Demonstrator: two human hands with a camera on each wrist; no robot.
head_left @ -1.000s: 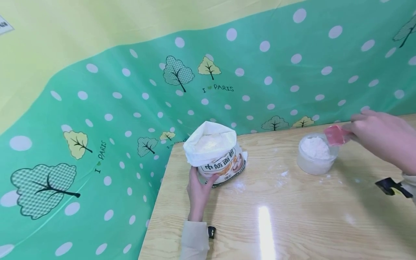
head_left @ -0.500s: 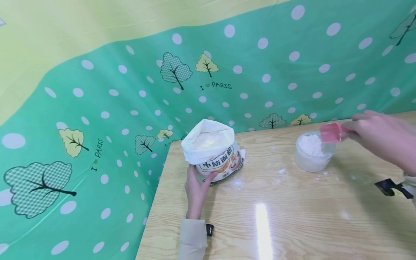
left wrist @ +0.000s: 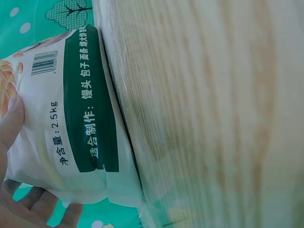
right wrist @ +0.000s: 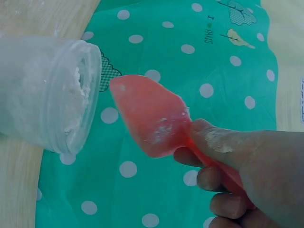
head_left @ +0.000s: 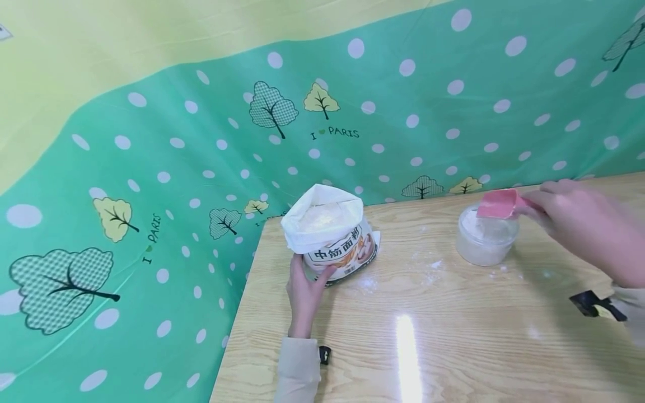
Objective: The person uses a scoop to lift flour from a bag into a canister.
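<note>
An open paper bag of flour (head_left: pixel 336 254) stands at the back left of the table, its white top folded outward and flour showing inside. My left hand (head_left: pixel 304 294) grips its lower side; in the left wrist view the thumb lies on the printed face, with the fingers round the side. My right hand (head_left: pixel 574 224) holds a pink scoop (right wrist: pixel 149 116) by its handle. The scoop tilts above a clear round jar (head_left: pixel 485 249) without touching it in the right wrist view. White flour (right wrist: pixel 76 104) fills much of the jar. Scoop's inner side is hidden there.
Flour specks (head_left: pixel 432 271) lie on the wooden table (head_left: pixel 373 347) between bag and jar. Close behind both hangs a green dotted curtain (head_left: pixel 393 162), which also runs along the table's left side.
My right hand has carried the scoop left over the jar and tipped it further. The left hand still grips the bag in the same place; the head view has shifted slightly.
</note>
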